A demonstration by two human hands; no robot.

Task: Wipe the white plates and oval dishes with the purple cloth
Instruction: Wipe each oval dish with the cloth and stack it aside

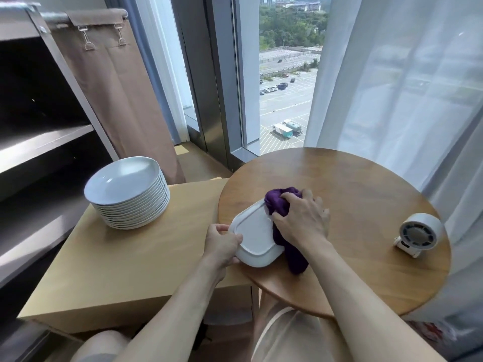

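Left hand [222, 244] grips the near-left edge of an upturned oval dish [254, 237]. Right hand [300, 220] clutches the purple cloth [278, 205] against the dish's far-right side. Stacked white plates [128, 194] sit beyond the left hand.

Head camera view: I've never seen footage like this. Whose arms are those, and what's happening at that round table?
No machine here: a person wears a camera on the head, looking down at their own hands. The left hand grips a white oval dish by its rim; the right hand holds a bunched purple cloth against it, at the round wooden table. A stack of white round plates sits on the pale wooden cabinet; a small white fan stands on the table.
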